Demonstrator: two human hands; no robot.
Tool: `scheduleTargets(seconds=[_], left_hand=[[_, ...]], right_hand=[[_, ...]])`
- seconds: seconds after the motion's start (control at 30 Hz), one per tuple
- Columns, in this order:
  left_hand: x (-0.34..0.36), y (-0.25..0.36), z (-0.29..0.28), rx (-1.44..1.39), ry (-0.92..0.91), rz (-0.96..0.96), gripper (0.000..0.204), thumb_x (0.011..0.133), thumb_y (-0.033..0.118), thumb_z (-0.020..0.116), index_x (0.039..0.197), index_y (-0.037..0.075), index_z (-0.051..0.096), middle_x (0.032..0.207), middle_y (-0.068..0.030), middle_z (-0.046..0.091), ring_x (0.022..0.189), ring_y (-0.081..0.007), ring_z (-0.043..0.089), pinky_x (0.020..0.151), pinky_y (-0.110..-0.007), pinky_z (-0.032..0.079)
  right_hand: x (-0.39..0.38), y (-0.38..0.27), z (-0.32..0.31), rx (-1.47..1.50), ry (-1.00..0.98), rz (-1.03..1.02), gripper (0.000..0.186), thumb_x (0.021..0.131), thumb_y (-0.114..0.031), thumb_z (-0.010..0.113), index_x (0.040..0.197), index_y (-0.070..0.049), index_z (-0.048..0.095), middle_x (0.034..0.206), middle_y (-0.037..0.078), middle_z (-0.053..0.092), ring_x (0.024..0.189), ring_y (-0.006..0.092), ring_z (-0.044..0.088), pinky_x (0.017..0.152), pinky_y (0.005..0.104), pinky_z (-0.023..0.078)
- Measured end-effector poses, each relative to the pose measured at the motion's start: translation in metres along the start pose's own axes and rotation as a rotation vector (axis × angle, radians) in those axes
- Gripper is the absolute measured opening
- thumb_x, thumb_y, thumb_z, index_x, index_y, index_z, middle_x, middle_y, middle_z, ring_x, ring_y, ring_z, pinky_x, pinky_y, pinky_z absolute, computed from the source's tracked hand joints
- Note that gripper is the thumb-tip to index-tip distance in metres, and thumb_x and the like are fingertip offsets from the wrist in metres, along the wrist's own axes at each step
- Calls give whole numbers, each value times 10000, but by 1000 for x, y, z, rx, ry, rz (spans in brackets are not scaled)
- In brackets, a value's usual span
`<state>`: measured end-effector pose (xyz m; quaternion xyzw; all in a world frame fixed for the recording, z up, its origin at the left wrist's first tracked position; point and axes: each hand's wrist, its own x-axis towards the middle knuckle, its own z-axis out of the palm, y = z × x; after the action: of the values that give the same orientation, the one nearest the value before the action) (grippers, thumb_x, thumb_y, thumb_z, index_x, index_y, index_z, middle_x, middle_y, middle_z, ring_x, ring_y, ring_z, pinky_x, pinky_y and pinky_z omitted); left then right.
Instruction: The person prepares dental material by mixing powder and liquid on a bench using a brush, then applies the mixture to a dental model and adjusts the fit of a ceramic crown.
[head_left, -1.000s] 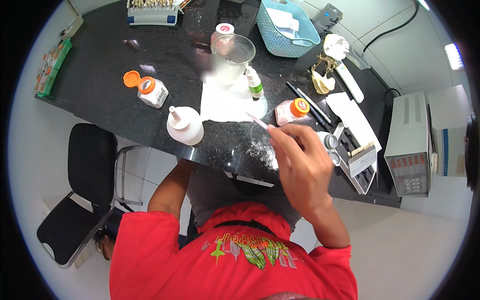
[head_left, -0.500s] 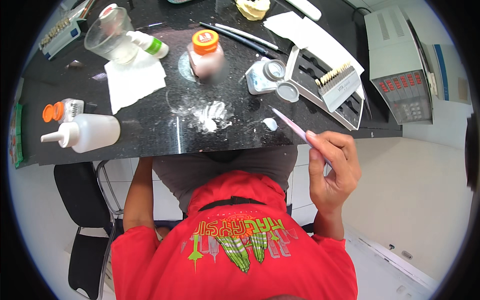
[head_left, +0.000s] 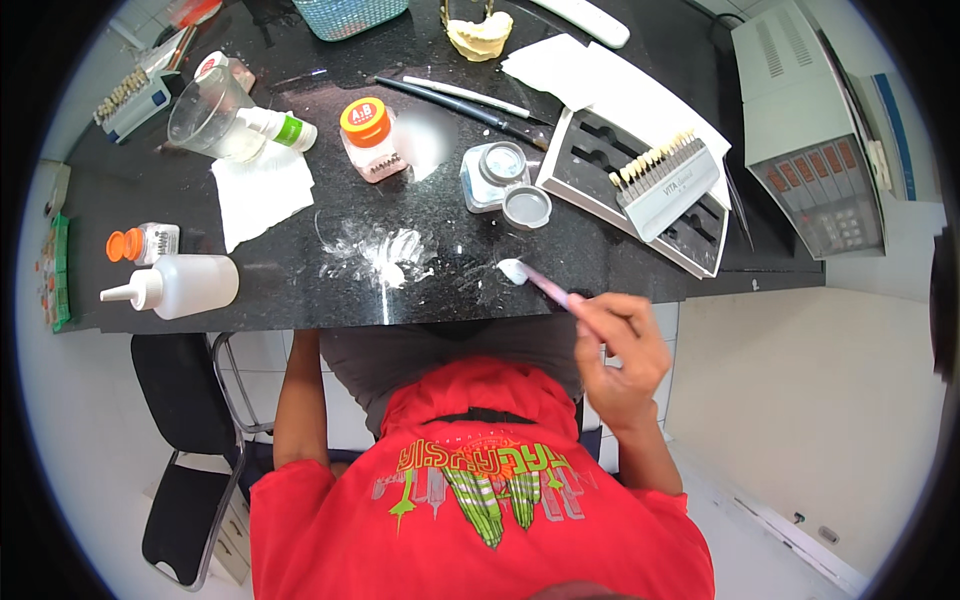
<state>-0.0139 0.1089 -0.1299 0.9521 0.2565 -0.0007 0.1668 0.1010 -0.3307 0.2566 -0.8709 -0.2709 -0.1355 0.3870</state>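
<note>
Polished black stone, lightly speckled, forms the surface, and its gloss gives back the light as a narrow bright streak near the smeared white powder. Both hands are apart. The right hand is closed on a slim pink tool, which it pinches between thumb and fingers like a pen. The left hand is hidden below the front edge, so I cannot tell its state; only the left forearm shows. The pink tool slants over the front part of the surface, and its tip appears to touch a small white mound. I judge this tool light and stiff, perhaps slightly slippery, because its shaft looks smooth; the proper hold is on the shaft, well behind the tip. The mound seems soft and easy to smear. Beyond it stands a transparent jar with its grey lid open. Further left, the squeeze bottle is of milky plastic, rounded, and the paper sheet is thin and creased.
</note>
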Motion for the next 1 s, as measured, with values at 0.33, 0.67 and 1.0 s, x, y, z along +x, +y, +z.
scheduleTargets(seconds=[0.33, 0.67, 1.0], left_hand=[[-11, -1, -5, -1, 8, -17, 514, 1050, 330, 486, 1441, -4, 474, 1457, -227, 508, 1353, -359, 470, 1164, -434, 316], [-11, 1, 1, -18, 58, -19, 514, 1050, 326, 489, 1438, -10, 473, 1448, -228, 515, 1348, -356, 474, 1162, -430, 316], [-53, 102, -77, -958, 936, -340, 418, 1043, 220, 521, 1365, -43, 477, 1244, -188, 572, 1156, -278, 537, 1041, -372, 396]], right_hand=[[21, 13, -15, 66, -147, 41, 298, 804, 91, 700, 1067, -30, 770, 874, 72, 676, 641, 132, 629, 529, 271, 483], [-9, -1, 3, -88, 11, 18, 347, 757, 70, 742, 1074, -68, 779, 863, 51, 668, 619, 161, 635, 504, 291, 475], [41, 15, 10, -283, 7, -175, 324, 730, 90, 751, 1022, -50, 767, 891, 64, 685, 812, 243, 632, 699, 354, 514]])
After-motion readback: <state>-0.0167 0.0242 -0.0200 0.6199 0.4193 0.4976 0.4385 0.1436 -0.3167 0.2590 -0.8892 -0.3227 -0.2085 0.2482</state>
